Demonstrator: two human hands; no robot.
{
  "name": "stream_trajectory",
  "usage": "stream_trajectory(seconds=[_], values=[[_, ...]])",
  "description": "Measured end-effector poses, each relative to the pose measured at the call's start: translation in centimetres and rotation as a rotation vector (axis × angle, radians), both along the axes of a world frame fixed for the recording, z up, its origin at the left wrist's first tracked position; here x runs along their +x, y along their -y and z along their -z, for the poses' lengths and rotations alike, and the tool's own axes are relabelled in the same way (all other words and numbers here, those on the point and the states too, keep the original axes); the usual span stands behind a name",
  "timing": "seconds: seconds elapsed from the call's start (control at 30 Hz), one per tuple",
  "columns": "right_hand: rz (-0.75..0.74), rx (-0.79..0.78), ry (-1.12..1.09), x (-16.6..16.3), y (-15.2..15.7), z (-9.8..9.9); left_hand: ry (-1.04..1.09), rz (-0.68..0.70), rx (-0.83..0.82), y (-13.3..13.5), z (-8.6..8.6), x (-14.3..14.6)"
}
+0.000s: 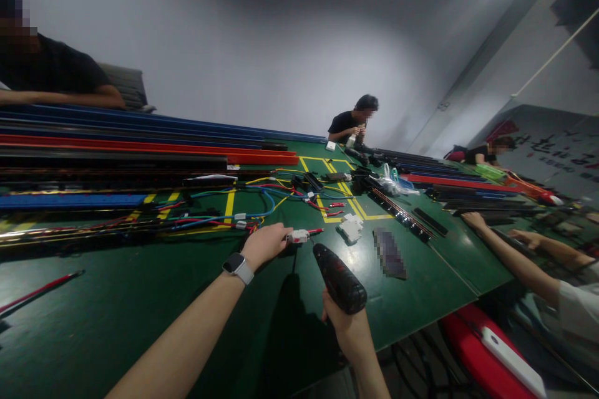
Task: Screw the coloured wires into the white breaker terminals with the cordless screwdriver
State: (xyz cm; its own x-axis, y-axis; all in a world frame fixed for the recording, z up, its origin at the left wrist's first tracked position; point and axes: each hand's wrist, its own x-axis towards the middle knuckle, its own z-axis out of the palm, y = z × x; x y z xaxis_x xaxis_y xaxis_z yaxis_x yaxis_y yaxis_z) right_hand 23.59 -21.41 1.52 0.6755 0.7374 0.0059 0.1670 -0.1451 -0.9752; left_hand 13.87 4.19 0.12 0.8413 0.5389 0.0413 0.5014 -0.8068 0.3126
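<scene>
The right hand [344,324] gripped a black power driver [339,277], its tip just beside the white connector [298,236] that the left hand [264,243] pinched on the green table [116,312] (screwing seemingly barely begun); more loose wires [243,199] lay beyond.

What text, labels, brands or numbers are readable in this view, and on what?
Nothing reads clearly enough to quote.
Red characters on the grey wall panel, far right: too blurred to read.
Drill in the right hand: no marking legible.
White connector in the left hand: no print visible.
Watch on the left wrist: face too small to read.
</scene>
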Motion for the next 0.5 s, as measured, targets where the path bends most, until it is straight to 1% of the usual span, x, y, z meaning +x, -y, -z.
stream_trajectory(seconds=[0.17,0.3,0.5], values=[[-0.005,-0.037,0.025,0.09,0.1,0.11,-0.005,0.008,-0.007,0.03,-0.19,-0.04],[0.01,-0.035,0.027,0.07,0.08,0.24,-0.012,0.004,-0.015,0.06,-0.34,-0.06],[-0.012,-0.045,0.03,-0.02,0.02,-0.11,-0.012,0.001,-0.005,0.09,-0.19,-0.04]])
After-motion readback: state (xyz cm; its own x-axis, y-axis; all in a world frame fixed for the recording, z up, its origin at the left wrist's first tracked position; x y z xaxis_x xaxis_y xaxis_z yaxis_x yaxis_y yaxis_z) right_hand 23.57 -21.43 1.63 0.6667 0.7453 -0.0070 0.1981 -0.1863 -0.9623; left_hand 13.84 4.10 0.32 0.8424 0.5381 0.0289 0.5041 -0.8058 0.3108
